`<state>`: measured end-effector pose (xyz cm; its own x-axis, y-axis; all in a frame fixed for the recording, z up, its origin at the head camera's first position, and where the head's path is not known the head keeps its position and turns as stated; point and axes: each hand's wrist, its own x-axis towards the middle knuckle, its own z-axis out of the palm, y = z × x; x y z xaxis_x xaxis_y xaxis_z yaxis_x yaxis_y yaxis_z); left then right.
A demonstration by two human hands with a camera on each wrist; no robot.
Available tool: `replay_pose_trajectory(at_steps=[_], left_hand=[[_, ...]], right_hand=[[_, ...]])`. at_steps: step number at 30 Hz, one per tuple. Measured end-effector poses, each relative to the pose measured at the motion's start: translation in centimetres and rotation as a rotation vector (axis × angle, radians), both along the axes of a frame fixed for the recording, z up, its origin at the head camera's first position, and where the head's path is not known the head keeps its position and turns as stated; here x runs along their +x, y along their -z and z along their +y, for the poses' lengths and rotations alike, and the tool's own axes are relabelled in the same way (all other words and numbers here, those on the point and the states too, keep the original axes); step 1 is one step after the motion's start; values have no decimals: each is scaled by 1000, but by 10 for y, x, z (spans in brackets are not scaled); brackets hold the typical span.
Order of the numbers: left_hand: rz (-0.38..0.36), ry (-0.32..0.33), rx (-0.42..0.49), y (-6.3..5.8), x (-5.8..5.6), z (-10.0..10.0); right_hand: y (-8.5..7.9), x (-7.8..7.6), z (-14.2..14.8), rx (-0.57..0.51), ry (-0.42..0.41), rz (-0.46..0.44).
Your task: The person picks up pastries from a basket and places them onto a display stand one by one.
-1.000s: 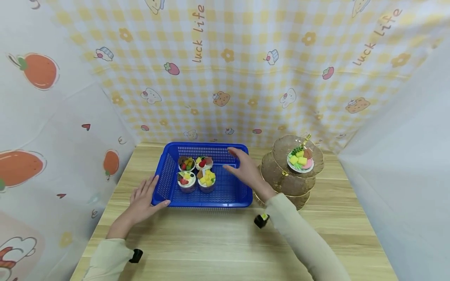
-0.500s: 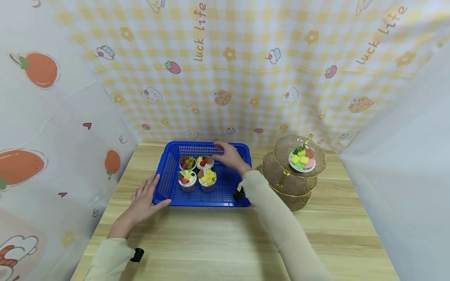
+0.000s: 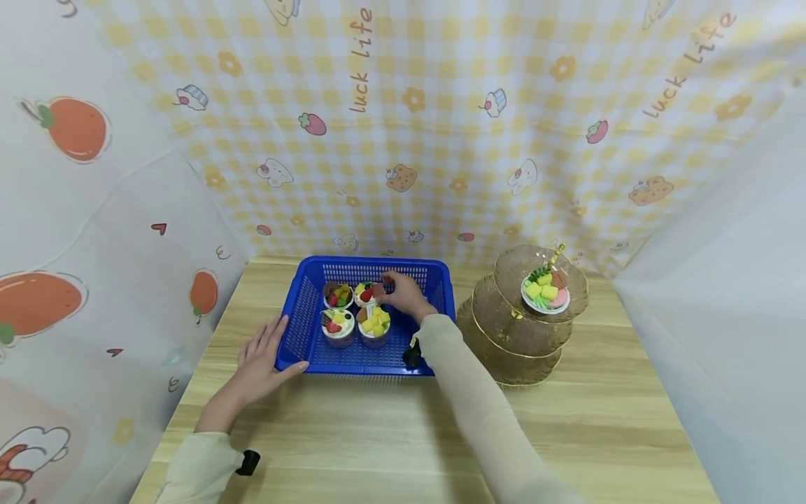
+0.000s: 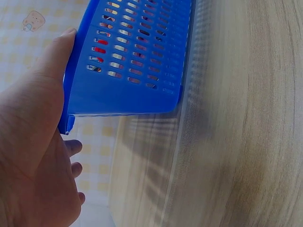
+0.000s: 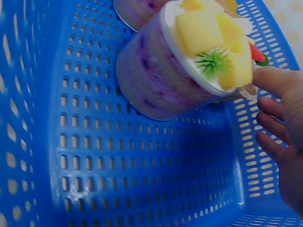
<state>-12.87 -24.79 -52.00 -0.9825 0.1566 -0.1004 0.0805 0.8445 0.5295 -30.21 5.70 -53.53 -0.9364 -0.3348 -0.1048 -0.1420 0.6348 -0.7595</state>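
Several fruit-topped dessert cups stand grouped in the left half of a blue plastic basket (image 3: 362, 368). My right hand (image 3: 408, 297) is inside the basket, its fingertips at the right side of the back right cup (image 3: 366, 292), topped with strawberry. In the right wrist view, the front right cup with yellow cubes (image 5: 161, 71) partly hides that back cup and the thumb-side fingertips. The front left cup (image 3: 338, 327) and back left cup (image 3: 337, 295) are untouched. My left hand (image 3: 259, 360) rests on the basket's front left corner, thumb along the rim and fingers along its side.
A tiered brown translucent stand (image 3: 522, 336) with gold edges is right of the basket. A dessert (image 3: 544, 290) with yellow cubes sits on its top tier. The wooden table (image 3: 352, 434) meets a patterned curtain (image 3: 415, 161) behind.
My right hand has moved left and down, from above the basket's right part to the back right cup. The left hand stays at the basket corner.
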Motion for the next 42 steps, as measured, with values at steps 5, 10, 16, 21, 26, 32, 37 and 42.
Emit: replay_pose_trajectory(at_steps=[5,10,16,21,26,32,37,42], left_hand=[[-2,-5,-13,2,1,-1],[-3,-7,-9,3,1,0],[-5,-13,-3,2,1,0],[-1,-13,-4,3,0,0],[3,-17,-12,5,-2,-1],[3,-14,-1,6,-3,0],[6,-15,-6,7,-3,-2],[2,-14,-9,6,-3,-2]], right_hand=[[5,3,-5,17,1,-19],[7,4,-7,38,-2,-36],[9,2,-8,40,20,-45],[10,2,-9,44,15,-56],[10,2,-10,36,5,-34],[11,3,-9,16,41,-21],[10,2,-9,-6,56,-11],[-3,1,-7,-5,27,35]])
